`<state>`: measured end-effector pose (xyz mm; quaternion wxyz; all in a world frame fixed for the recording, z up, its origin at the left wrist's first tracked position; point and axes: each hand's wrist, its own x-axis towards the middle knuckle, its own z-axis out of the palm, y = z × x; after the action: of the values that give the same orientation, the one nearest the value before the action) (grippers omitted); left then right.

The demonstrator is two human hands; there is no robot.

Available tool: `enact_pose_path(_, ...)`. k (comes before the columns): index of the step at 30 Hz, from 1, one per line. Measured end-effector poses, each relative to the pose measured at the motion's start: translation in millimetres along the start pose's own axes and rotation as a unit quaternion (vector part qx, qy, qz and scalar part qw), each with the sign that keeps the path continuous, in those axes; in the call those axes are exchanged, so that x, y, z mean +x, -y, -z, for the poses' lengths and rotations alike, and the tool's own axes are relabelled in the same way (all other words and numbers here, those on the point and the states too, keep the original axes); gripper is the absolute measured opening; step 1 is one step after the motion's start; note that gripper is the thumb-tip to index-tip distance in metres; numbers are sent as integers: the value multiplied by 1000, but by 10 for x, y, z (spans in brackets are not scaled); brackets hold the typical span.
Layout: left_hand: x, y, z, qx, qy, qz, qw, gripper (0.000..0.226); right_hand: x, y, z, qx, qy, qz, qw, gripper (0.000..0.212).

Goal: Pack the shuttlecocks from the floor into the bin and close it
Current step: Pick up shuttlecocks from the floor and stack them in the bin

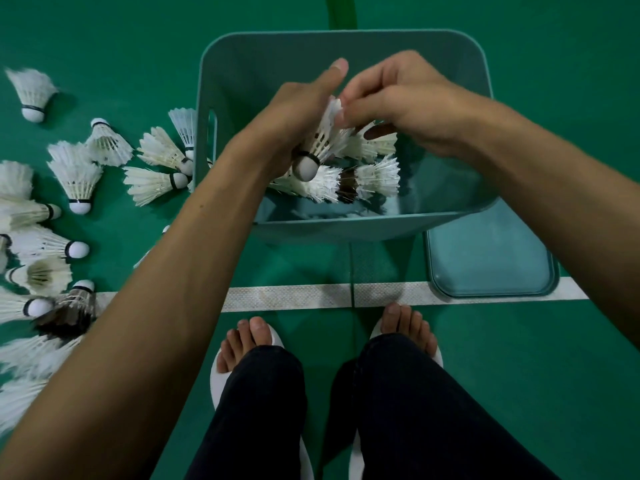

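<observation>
A teal plastic bin [346, 43] stands open on the green floor in front of me. Several white shuttlecocks [375, 176] lie inside it, one of them with dark feathers. Above the bin my left hand [291, 109] grips a white shuttlecock [320, 143], cork end pointing toward me. My right hand [398, 98] pinches the feather tips of that same shuttlecock. Several more shuttlecocks [78, 174] lie scattered on the floor left of the bin. The bin's teal lid [490, 265] lies flat on the floor at the bin's near right corner.
A white court line [294, 296] runs across the floor between my feet and the bin. My feet in white slippers [247, 344] stand just behind it. One dark-feathered shuttlecock [69, 313] lies at the left by the line.
</observation>
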<state>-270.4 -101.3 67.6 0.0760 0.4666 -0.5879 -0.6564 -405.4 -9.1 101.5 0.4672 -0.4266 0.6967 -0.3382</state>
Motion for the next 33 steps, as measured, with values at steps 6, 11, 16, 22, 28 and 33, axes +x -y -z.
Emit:
enact_pose_path(6,-22,71,55,100,50,18,994,61,15,-11,93,-80,27,-83,993,10)
enact_pose_path(11,39,146,241,364,6,30,931,21,-17,-142,5,-60,-32,-220,973,15)
enact_pose_path(16,-23,119,312,368,28,66,927,27,104,-298,-530,63,72,-363,927,1)
enact_pose_path(22,-69,149,362,382,20,58,922,33,426,-329,-943,60,112,-394,910,18)
enact_pose_path(28,9,194,417,432,48,45,900,32,530,-433,-1191,12,91,-401,912,23)
enact_pose_path(33,-37,96,429,469,42,3,882,35,575,-424,-1137,-57,132,-380,914,24)
